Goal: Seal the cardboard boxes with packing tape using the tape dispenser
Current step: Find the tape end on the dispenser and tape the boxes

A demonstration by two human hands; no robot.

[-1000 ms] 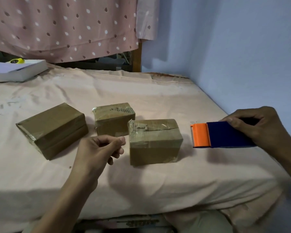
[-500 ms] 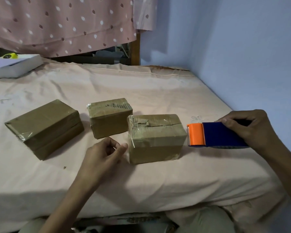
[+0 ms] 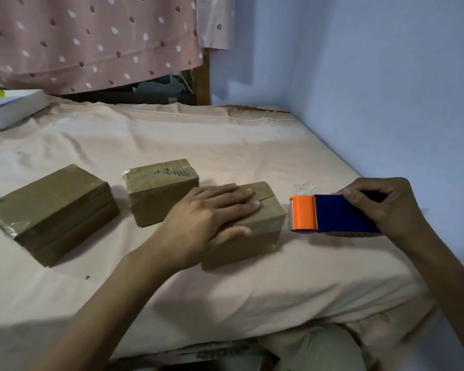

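Observation:
Three brown cardboard boxes wrapped in tape lie on a bed with a pink sheet (image 3: 225, 145). The nearest box (image 3: 263, 231) sits right of centre, and my left hand (image 3: 212, 218) rests flat on its top, fingers straight, thumb down its front face. A second box (image 3: 164, 194) lies just behind and left of it. A larger box (image 3: 51, 212) lies at the far left. My right hand (image 3: 381, 207) grips the blue end of a blue and orange tape dispenser (image 3: 330, 214), just right of the nearest box, orange cutter end pointing at it.
A white flat box (image 3: 11, 108) with a yellow item on it lies at the bed's back left. A blue wall (image 3: 386, 89) runs along the right side of the bed. A pink dotted curtain (image 3: 91, 41) hangs behind. The bed's front edge (image 3: 225, 336) drops off near me.
My left hand moved right from the sheet beside the nearest box and opened flat onto its top. The dispenser in my right hand stayed close to the box's right end.

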